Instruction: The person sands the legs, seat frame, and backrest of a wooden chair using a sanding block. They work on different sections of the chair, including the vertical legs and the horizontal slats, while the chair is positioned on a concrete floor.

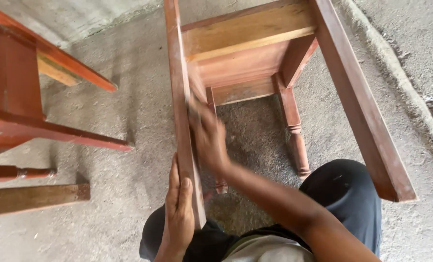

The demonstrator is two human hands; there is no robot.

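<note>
While my left hand (179, 206) clamps its fingers round the near end of the chair rail (183, 116) at lower centre, my right hand (209, 138) blurs against its inner face; whether those fingers grip anything I cannot tell. Steady, even strokes along the grain seem best. The second rail (362, 102) at right and another chair (17, 97) at upper left bound my room on the concrete floor (129, 111).

Open passage lies between the two long rails of the overturned wooden chair (255, 53), above the bare floor (129, 111). The near rail (181, 97) bounds it on one side, gripped at its lower end by the left hand (178, 213); the right hand (209, 138), blurred, lies against its inner face. The far rail (362, 106) and a turned leg (294, 131) close the other side. A second chair (17, 111) blocks the left.
</note>
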